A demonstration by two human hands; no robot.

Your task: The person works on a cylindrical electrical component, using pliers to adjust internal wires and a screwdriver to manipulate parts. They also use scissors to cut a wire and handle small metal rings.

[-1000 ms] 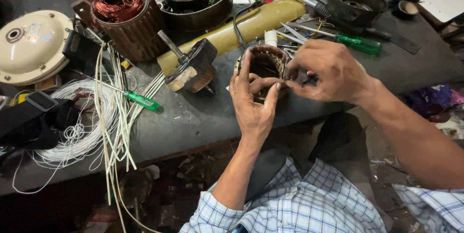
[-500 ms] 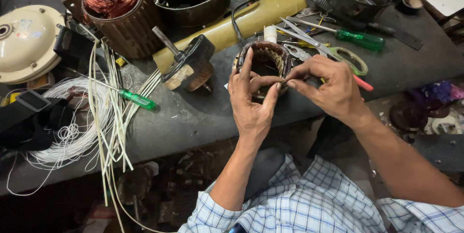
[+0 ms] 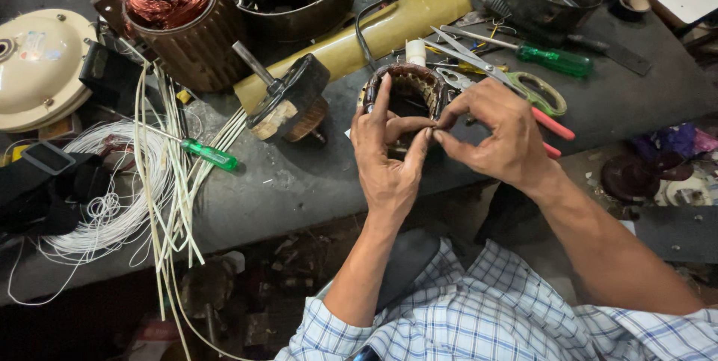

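A round motor stator (image 3: 410, 86) with a dark slotted core stands tilted at the near edge of the dark workbench (image 3: 299, 181). My left hand (image 3: 389, 155) holds it from below, with the index finger up along its left rim and the thumb across its opening. My right hand (image 3: 493, 133) is at the stator's right side, thumb and forefinger pinched together at its front rim, close to my left thumb. What the pinch holds is too small to tell.
A rotor with shaft (image 3: 288, 99) lies left of the stator. A copper-wound stator (image 3: 176, 20), a cream fan cover (image 3: 37, 65), white wire coils (image 3: 112, 204), green screwdrivers (image 3: 206, 153) (image 3: 553, 58), scissors (image 3: 508, 80) and a yellow tube (image 3: 389, 28) crowd the bench.
The view has shifted slightly. My right hand's fingers moved down from the stator's top rim to its front, pinching near my left thumb. The left hand keeps its hold.
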